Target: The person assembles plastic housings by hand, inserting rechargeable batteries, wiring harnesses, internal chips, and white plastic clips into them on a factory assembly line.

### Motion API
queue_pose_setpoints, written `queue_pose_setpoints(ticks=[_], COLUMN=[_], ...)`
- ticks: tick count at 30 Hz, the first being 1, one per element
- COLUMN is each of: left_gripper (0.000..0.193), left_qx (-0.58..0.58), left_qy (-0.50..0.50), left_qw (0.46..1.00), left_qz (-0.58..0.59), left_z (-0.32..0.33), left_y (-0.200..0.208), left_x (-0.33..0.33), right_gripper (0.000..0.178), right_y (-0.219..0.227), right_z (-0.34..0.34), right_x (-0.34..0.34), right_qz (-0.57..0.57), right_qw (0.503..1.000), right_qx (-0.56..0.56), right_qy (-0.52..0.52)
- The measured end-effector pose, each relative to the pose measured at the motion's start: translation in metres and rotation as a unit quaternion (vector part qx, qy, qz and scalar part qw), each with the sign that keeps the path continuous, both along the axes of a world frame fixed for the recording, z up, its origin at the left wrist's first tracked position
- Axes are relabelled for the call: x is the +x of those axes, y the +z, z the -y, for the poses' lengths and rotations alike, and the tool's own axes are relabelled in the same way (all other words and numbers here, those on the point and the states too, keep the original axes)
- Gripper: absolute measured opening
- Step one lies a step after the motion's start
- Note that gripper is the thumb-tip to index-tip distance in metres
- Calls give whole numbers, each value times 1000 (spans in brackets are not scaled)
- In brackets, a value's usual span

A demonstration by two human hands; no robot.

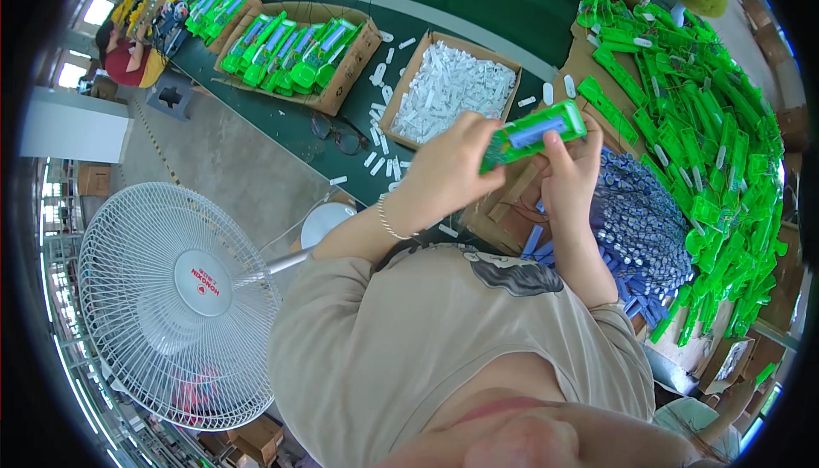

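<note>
Between my two hands is a long green plastic casing (569, 111) with a blue cylindrical battery cell (537, 130) lying in it. My left hand (450, 165) closes round the casing's left end, its fingers hiding that part. At the other end, my right hand (570, 161) holds the casing with fingers behind it and the thumb pressing on or beside the cell. Close below the right hand, a heap of blue battery cells (640, 220) lies near my body. Beyond the left hand stands a cardboard tray (392, 118) full of small white plastic pieces (452, 84).
A large pile of green casings (717, 161) with thin wires covers the right side. At the back left, a cardboard box (363, 54) holds casings fitted with cells. Eyeglasses (339, 133) and loose white pieces lie on the green table. A fan (179, 297) stands left.
</note>
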State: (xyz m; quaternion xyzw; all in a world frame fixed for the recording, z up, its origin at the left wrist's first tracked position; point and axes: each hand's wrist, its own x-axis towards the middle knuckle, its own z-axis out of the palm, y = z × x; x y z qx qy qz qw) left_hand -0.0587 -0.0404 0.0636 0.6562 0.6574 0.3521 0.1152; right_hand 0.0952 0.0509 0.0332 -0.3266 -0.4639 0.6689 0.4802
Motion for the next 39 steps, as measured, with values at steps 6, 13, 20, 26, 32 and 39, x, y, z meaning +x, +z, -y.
queue_pose_setpoints(ticks=[6,13,20,26,32,39], left_gripper=[43,40,37,67,49,44], left_qx=[45,-76,-104,-52,163,39], left_qy=[257,360,341,418,150,-117], left_qw=[962,915,921,873,966,992], left_qz=[-77,-166,-156,-247,-135,-14], left_z=[-11,15,26,20,3,9], left_y=[23,-52,-78,-36,14,-24], left_x=[-165,-365,-390,-322,-90,-14], right_gripper=[56,44,36,37,33,41], right_y=[20,9,17,32,-27,-39], right_z=[-16,-33,-83,-182,-288,-313], right_x=[33,97,159,176,168,137], right_qz=[-27,24,160,595,756,821], right_qw=[999,990,944,745,616,537], right_qx=[19,14,134,270,198,158], right_qy=[-26,-142,-254,-136,-105,-114])
